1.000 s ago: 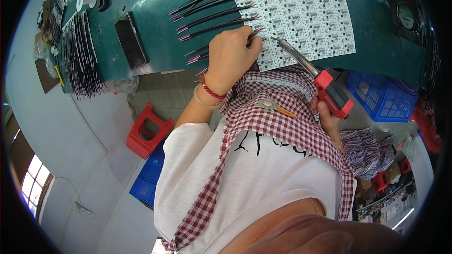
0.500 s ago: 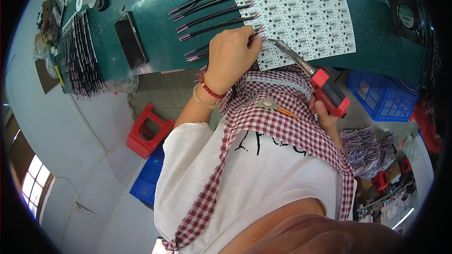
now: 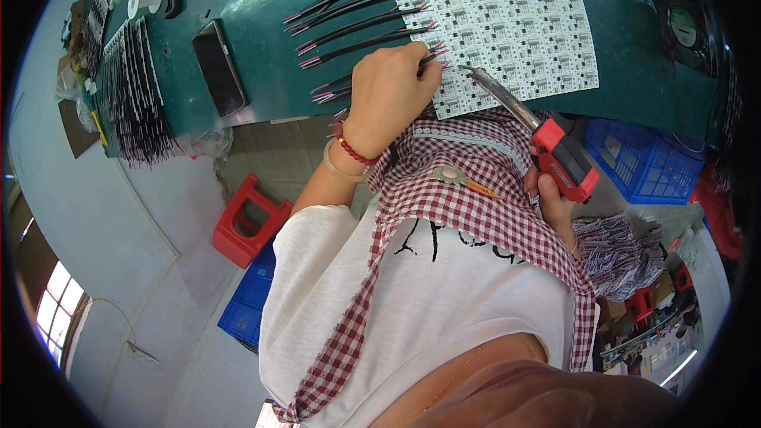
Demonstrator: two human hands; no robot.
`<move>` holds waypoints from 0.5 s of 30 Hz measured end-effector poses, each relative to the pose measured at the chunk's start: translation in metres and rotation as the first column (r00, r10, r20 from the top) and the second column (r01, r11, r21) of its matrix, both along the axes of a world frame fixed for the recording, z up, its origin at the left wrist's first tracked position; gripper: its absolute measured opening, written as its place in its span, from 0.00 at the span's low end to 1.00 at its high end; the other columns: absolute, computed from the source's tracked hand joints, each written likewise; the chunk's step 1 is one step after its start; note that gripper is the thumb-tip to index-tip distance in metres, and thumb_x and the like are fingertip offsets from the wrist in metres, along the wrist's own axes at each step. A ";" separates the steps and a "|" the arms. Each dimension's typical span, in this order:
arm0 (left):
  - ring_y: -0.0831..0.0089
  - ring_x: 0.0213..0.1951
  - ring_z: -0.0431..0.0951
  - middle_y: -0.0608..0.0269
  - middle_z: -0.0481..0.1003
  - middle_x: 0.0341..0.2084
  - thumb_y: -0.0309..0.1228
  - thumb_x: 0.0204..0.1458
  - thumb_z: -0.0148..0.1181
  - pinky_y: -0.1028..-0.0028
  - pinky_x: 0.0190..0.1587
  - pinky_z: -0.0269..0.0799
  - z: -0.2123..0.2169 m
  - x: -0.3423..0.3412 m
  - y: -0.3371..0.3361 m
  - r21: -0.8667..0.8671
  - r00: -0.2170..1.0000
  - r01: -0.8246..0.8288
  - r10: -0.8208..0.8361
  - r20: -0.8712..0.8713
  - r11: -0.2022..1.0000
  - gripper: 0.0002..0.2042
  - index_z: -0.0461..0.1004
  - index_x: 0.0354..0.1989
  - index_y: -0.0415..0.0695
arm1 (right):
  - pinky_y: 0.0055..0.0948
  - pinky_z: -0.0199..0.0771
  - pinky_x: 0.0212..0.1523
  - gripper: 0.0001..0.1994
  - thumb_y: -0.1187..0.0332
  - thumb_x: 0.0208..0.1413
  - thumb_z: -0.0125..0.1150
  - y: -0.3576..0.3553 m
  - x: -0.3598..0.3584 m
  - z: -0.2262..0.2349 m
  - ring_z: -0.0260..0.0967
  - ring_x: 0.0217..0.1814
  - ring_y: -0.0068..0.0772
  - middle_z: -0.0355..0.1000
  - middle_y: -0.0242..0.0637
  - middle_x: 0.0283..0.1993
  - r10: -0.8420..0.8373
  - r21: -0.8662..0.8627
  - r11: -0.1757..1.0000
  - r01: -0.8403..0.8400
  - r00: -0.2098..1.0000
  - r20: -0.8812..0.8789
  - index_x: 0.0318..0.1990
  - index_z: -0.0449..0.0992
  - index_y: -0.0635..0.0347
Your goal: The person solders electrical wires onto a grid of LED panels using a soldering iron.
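Head view, read from left to right. At the far left of the dark green work mat, rows of black wire bundles lie fanned toward the bench edge, with a black rectangular phone just beside them. Further right, several loose black cable leads with red and pink tips lie parallel on the mat, their far ends touching the white panel of small LED circuit boards.

The left hand, with a red bead bracelet and a pale bangle at the wrist, rests at the panel's near left corner; its fingers are curled and pressed together, pinching one thin lead against the board edge. The right hand is wrapped closed around the red pistol-shaped soldering iron, most of its fingers hidden behind the handle.

Compared with the views a second and half a second earlier, the iron's metal tip has swung leftward and up, and now sits at the panel's lower edge, just beside the pinched lead; the left hand has hardly moved. Judged from this, the lead is positioned and the joint is about to be heated. A red-and-white checked cloth hangs from the person's chest below.
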State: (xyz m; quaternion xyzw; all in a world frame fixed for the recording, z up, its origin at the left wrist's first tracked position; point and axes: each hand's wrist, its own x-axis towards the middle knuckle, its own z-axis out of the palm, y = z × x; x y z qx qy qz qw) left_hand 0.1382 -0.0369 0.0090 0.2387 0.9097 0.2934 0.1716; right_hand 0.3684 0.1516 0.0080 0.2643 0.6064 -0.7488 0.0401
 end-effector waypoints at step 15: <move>0.52 0.18 0.71 0.49 0.69 0.13 0.33 0.46 0.59 0.64 0.22 0.64 -0.001 -0.001 0.000 0.011 1.000 0.024 -0.023 -0.001 1.000 0.10 0.74 0.21 0.38 | 0.20 0.61 0.23 0.08 0.69 0.58 0.51 -0.006 -0.017 0.017 0.61 0.21 0.17 0.68 0.32 0.22 0.025 0.044 0.999 -0.029 0.997 0.073 0.35 0.71 0.66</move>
